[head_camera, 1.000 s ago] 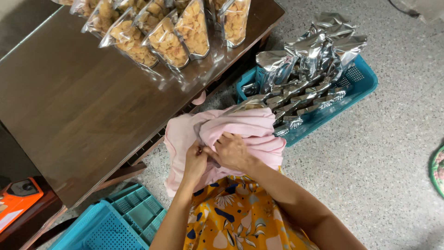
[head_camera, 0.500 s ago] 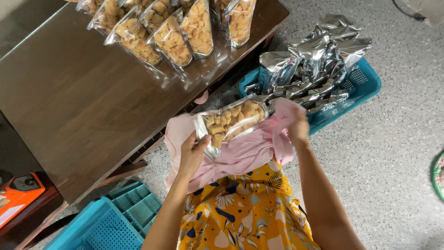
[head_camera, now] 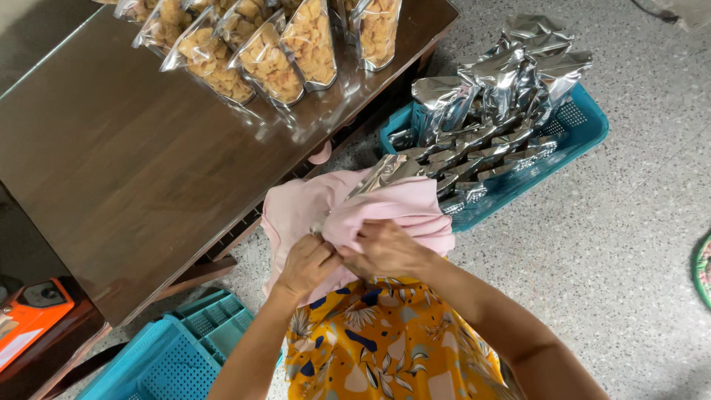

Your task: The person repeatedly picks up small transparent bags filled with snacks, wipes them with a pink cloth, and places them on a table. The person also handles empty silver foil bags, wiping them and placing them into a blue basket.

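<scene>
A pink cloth (head_camera: 400, 211) lies bunched on my lap, wrapped around a silver foil snack pouch (head_camera: 385, 172) whose top sticks out above the folds. My left hand (head_camera: 307, 264) pinches the cloth at its near left edge. My right hand (head_camera: 385, 248) presses and grips the cloth right beside it, the two hands touching. The lower part of the pouch is hidden under the cloth. My lap is covered by yellow floral fabric (head_camera: 385, 348).
A dark wooden table (head_camera: 126, 170) stands to the left, with several clear-fronted pouches of golden snacks (head_camera: 281, 52) at its far edge. A blue basket (head_camera: 578, 133) of silver pouches sits on the speckled floor to the right. Another blue basket (head_camera: 170, 355) and an orange device (head_camera: 33, 315) are lower left.
Half a second ago my hands held the snack pouch up, its clear side showing. Now both hands are back together low on the cloth, and the pouch is wrapped with only foil showing.
</scene>
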